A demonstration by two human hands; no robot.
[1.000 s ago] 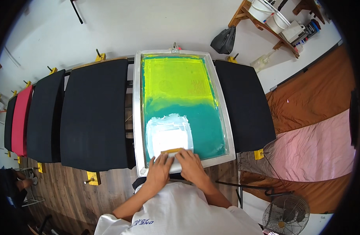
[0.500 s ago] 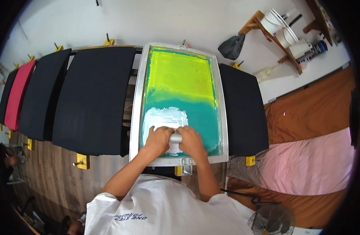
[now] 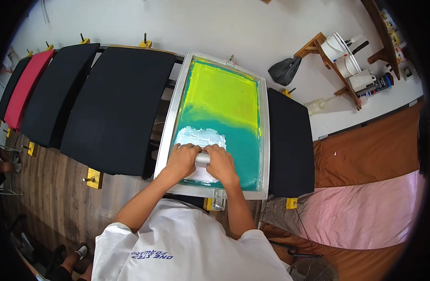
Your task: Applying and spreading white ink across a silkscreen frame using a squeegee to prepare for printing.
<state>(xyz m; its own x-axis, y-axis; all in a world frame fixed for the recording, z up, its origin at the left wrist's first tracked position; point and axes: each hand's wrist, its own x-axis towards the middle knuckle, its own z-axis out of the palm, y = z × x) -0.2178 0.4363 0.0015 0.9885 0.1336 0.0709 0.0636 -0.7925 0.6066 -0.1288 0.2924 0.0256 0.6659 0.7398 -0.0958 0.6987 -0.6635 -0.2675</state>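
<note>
My left hand (image 3: 181, 161) and my right hand (image 3: 219, 163) are closed side by side on a squeegee with a silvery grip (image 3: 202, 158). My fingers wrap over its top, and its blade is hidden. The squeegee stands on the near left part of a printing screen (image 3: 240, 145) with a metal frame (image 3: 265, 126). White ink (image 3: 201, 136) lies just beyond my hands, and more pale ink shows on the near side. The mesh is yellow-green at the far end and teal nearer me.
Black boards (image 3: 119, 107) flank the screen, and a red one (image 3: 30, 96) stands farther left. Yellow clamps (image 3: 95, 178) hold them. A wall shelf (image 3: 339, 70) carries white tubs at the right. Brown and pink cloth (image 3: 364, 215) hangs below. A fan (image 3: 313, 269) stands lower right.
The whole view has turned and shifted, so the screen and boards sit at a slant. Both hands keep their grip on the squeegee, at nearly the same spot on the screen.
</note>
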